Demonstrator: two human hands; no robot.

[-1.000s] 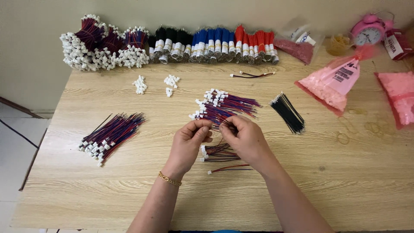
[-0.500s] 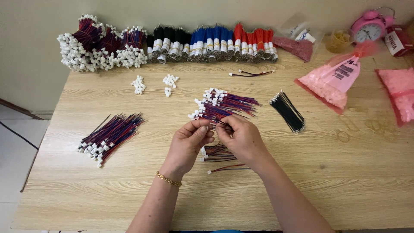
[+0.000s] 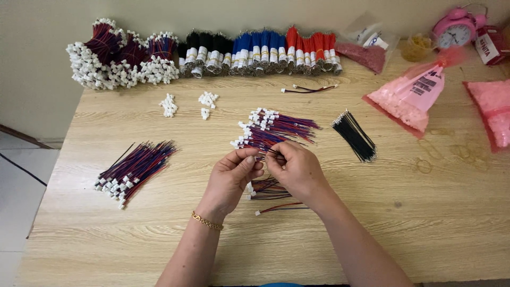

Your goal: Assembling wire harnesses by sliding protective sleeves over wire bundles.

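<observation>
At the centre of the frame the left hand [image 3: 229,178] and the right hand [image 3: 295,169] meet fingertip to fingertip, both pinched closed on a thin red and blue wire lead [image 3: 268,152] held between them just above the wooden surface [image 3: 372,223]. Directly behind the hands, toward the upper middle, lies a loose pile of the same leads with white connectors [image 3: 273,129]; a few more leads [image 3: 271,192] lie under the hands. A second bundle of leads [image 3: 135,169] rests at the left, a bunch of black wires [image 3: 355,135] right of centre. Along the top edge stand tied wire bundles [image 3: 212,50]; pink bags [image 3: 411,95] and a pink alarm clock [image 3: 456,29] fill the upper right.
</observation>
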